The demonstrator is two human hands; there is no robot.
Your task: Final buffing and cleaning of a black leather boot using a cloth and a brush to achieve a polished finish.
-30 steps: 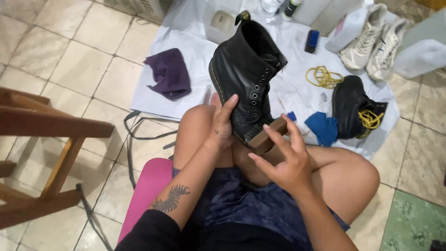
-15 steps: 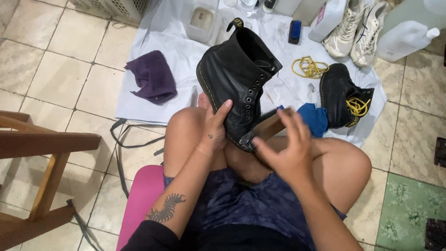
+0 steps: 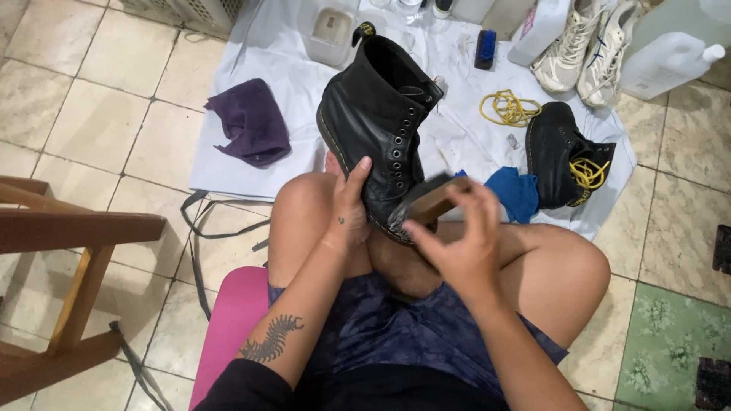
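Black leather lace-up boot (image 3: 381,125), its laces out and its shaft open towards the top of the view, stood tilted on the seated person's lap, toe down between the bare knees. The left hand (image 3: 349,209) was clasped against the boot's side near the sole, thumb up along the leather and fingers wrapped round behind, holding it steady. The right hand (image 3: 457,247) was closed round a wooden-backed shoe brush (image 3: 432,199), fingers curled over its top, and the brush lay against the toe of the boot, where the leather looked greyish. How tightly the fingers pressed could not be told, since the hand was blurred.

Beyond the knees a white cloth (image 3: 259,53) was spread on the tiled floor. On it lay a crumpled purple rag (image 3: 250,122) well to the left, a loose yellow lace (image 3: 509,108) to the right of the boot, and a second black boot (image 3: 560,152) on its side with another yellow lace on it. A blue rag (image 3: 514,192) sat just beside that second boot, near the right hand. A pair of white trainers (image 3: 582,46) rested at the cloth's far right corner, and a wooden chair (image 3: 68,251) stood at the left edge.
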